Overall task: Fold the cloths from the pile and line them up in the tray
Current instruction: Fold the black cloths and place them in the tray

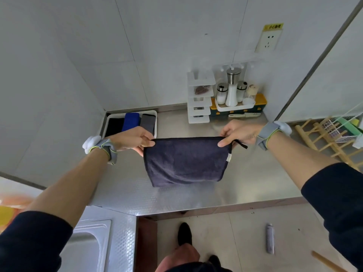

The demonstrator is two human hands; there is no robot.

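A dark navy cloth (184, 161) hangs doubled over above the steel counter, stretched flat between both hands. My left hand (133, 139) pinches its upper left corner and my right hand (238, 133) pinches its upper right corner, where a black loop and a small white label stick out. The white tray (155, 119) stands in the back left corner of the counter. Inside it lie a black cloth (114, 126), a blue cloth (131, 119) and a grey cloth (147, 122), folded and side by side.
The steel counter (196, 195) runs below the cloth. A white tiered rack (199, 99) and a condiment holder (233, 95) stand at the back right, a knife (244, 115) before them. A wooden drying rack (324, 140) is at right, a sink (86, 246) at lower left.
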